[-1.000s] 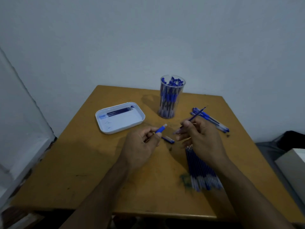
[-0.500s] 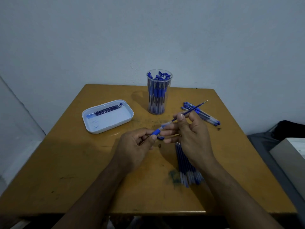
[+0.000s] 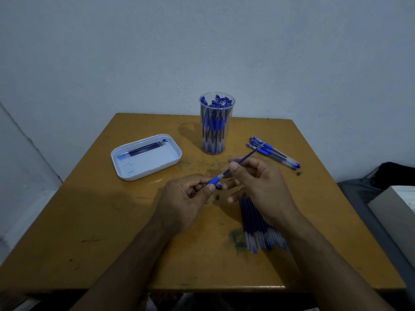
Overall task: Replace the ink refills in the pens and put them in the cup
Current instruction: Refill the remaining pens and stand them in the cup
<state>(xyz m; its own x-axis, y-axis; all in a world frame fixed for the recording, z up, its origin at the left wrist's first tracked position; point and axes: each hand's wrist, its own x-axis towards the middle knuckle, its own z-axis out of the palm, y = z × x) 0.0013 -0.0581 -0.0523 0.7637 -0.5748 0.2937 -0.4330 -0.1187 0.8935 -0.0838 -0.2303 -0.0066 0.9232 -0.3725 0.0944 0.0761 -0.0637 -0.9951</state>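
My left hand (image 3: 186,198) grips a pen barrel (image 3: 214,180) by its blue rubber grip. My right hand (image 3: 258,187) pinches a thin blue refill (image 3: 247,157), whose lower end sits in the barrel's mouth and whose tip points up and right. A clear cup (image 3: 216,125) full of blue pens stands at the back middle of the table. Several pens (image 3: 274,153) lie to the right of the cup. A bundle of refills (image 3: 258,227) lies under my right wrist. A small metal pen tip (image 3: 217,197) sits on the table between my hands.
A white tray (image 3: 125,173) holding a few used refills (image 3: 146,149) sits at the back left of the yellow-brown wooden table (image 3: 89,232). A wall stands close behind. A dark bag and a pale box (image 3: 395,212) lie right of the table.
My right hand brought the refill to the barrel in my left hand, and its end now sits in the barrel's mouth. The view shifted slightly.
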